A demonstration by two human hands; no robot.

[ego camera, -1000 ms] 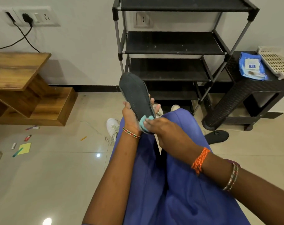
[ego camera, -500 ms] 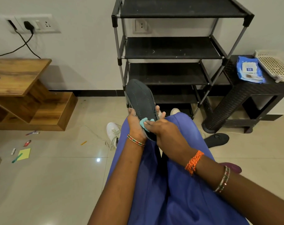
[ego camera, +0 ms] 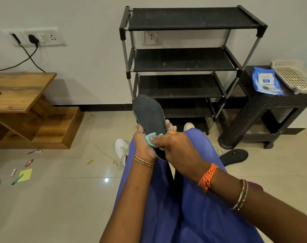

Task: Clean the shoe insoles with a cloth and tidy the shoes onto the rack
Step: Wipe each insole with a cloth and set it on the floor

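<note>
A dark grey insole [ego camera: 148,114] stands tilted above my lap, toe end up. My left hand [ego camera: 143,143] grips its lower half from behind. My right hand [ego camera: 177,148] presses a small teal cloth [ego camera: 152,138] against the heel end of the insole. The black shoe rack [ego camera: 186,65] stands against the wall just behind, its shelves bare. A white shoe [ego camera: 122,149] lies on the floor left of my knees, and the toe of another white shoe [ego camera: 189,126] peeks over my right knee. A second black insole [ego camera: 234,156] lies on the floor to the right.
A wooden stepped shelf [ego camera: 33,109] stands at the left, with small stationery bits [ego camera: 24,174] scattered on the floor before it. At the right, a dark wicker side table [ego camera: 265,109] bears a blue wipes pack [ego camera: 266,83] and a white perforated tray [ego camera: 293,76].
My view has tipped downward, so the rack sits lower in frame. My right hand with the cloth has slid slightly down toward the insole's heel; my left hand's grip is unchanged.
</note>
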